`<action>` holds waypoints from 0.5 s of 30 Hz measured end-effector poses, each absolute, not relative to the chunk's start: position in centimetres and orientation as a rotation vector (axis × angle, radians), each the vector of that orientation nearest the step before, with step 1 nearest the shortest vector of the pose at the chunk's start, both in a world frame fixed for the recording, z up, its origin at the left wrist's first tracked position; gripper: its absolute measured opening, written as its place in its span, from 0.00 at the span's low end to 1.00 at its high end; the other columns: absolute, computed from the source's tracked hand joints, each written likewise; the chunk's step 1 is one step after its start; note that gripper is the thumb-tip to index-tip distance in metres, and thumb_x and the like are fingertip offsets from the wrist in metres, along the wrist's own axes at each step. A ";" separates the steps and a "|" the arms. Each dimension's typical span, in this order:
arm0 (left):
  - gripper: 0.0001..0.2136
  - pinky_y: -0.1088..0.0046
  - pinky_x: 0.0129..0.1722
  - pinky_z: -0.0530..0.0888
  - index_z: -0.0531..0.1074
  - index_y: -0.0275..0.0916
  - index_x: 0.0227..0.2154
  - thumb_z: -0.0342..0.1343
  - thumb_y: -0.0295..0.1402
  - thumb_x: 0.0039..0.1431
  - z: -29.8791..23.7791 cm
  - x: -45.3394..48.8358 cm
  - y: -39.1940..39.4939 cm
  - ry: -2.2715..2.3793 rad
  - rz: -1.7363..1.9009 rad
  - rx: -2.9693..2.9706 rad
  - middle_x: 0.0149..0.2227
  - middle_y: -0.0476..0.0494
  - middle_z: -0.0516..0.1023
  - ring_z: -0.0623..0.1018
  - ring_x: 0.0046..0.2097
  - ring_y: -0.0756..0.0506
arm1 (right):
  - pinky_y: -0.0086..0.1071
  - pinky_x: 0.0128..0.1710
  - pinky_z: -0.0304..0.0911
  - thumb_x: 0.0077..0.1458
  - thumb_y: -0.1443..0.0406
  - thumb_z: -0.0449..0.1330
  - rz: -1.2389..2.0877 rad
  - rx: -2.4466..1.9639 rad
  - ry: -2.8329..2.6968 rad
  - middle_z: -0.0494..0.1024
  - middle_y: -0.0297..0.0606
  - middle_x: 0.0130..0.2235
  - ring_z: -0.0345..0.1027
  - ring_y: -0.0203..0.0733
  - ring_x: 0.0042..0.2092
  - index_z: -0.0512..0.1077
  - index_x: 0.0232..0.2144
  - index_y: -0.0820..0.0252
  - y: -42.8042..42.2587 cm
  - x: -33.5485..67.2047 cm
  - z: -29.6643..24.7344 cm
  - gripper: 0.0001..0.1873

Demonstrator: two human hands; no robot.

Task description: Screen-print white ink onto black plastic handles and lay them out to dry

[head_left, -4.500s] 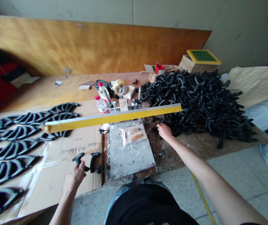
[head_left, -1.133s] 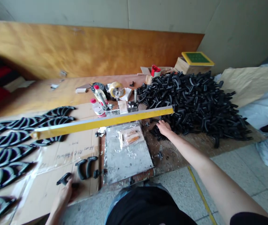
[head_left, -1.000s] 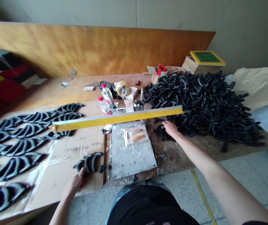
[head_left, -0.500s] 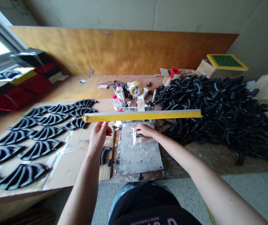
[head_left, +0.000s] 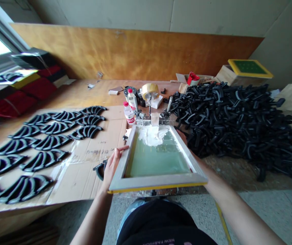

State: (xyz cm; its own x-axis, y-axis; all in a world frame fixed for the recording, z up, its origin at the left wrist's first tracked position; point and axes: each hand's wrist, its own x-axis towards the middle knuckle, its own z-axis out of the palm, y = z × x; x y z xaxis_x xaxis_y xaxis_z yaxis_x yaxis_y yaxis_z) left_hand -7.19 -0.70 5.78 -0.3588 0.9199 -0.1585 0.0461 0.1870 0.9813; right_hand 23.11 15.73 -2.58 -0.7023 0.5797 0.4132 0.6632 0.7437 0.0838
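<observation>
A wooden screen-print frame (head_left: 156, 179) with green mesh lies flat in front of me, with white ink (head_left: 152, 136) smeared at its far end. My left hand (head_left: 111, 165) grips the frame's left rail, thumb on top and fingers underneath. My right hand (head_left: 182, 135) is almost wholly hidden behind the right rail; only a sliver of it and the forearm show. One black curved plastic part (head_left: 98, 169) lies on the cardboard just left of my left hand.
A big heap of black curved parts (head_left: 238, 115) fills the table's right side. Rows of the same parts (head_left: 46, 143) lie on cardboard at left. Small bottles (head_left: 129, 113), a tape roll (head_left: 149, 91) and a box with another screen (head_left: 249, 67) stand behind.
The frame has swung down from its raised position to lie flat over the metal plate. My left hand left the cardboard and took the frame's left rail. My right hand came from the heap to the frame's right side.
</observation>
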 end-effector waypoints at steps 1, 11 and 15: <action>0.29 0.68 0.38 0.73 0.75 0.38 0.49 0.49 0.57 0.57 4.7 -7.3 -1.6 1.625 1.205 0.924 0.44 0.42 0.79 0.77 0.41 0.42 | 0.22 0.43 0.64 0.67 0.66 0.47 -0.267 -1.115 -2.474 0.80 0.41 0.34 0.69 0.34 0.42 0.78 0.28 0.69 16.5 24.0 -2.0 0.23; 0.39 0.68 0.37 0.75 0.58 0.42 0.64 0.56 0.54 0.52 -5.0 -7.4 -2.1 1.668 0.995 0.877 0.37 0.44 0.79 0.79 0.38 0.42 | 0.38 0.48 0.63 0.55 0.66 0.63 0.216 -1.297 -2.521 0.76 0.46 0.44 0.68 0.48 0.47 0.72 0.44 0.63 19.1 13.4 2.0 0.13; 0.37 0.65 0.42 0.75 0.59 0.40 0.63 0.55 0.54 0.54 -5.6 -7.7 -2.2 1.628 0.996 0.868 0.41 0.40 0.79 0.79 0.44 0.40 | 0.34 0.42 0.61 0.58 0.68 0.59 0.180 -1.054 -2.740 0.77 0.44 0.37 0.69 0.45 0.42 0.72 0.35 0.64 15.9 14.0 1.0 0.03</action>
